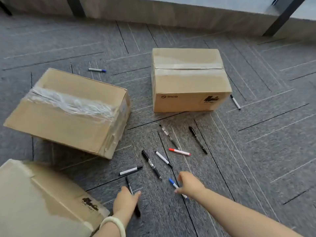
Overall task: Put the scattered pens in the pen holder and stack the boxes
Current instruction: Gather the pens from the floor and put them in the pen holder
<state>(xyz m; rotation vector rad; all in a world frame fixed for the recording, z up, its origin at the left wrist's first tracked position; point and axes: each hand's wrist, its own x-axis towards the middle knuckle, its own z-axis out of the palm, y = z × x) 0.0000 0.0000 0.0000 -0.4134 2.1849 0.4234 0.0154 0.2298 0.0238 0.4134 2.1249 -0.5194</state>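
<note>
Your left hand (pixel 125 202) grips a black pen (pixel 128 182) and your right hand (pixel 189 184) pinches a blue-capped marker (pixel 172 183) just right of the nearest box (pixel 42 202); a loose hold may let either roll away.

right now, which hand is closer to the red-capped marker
Right. The right hand sits just below the red-capped marker in view, pinching a blue-capped marker. The left hand is farther off, down-left, gripping a black pen.
</note>
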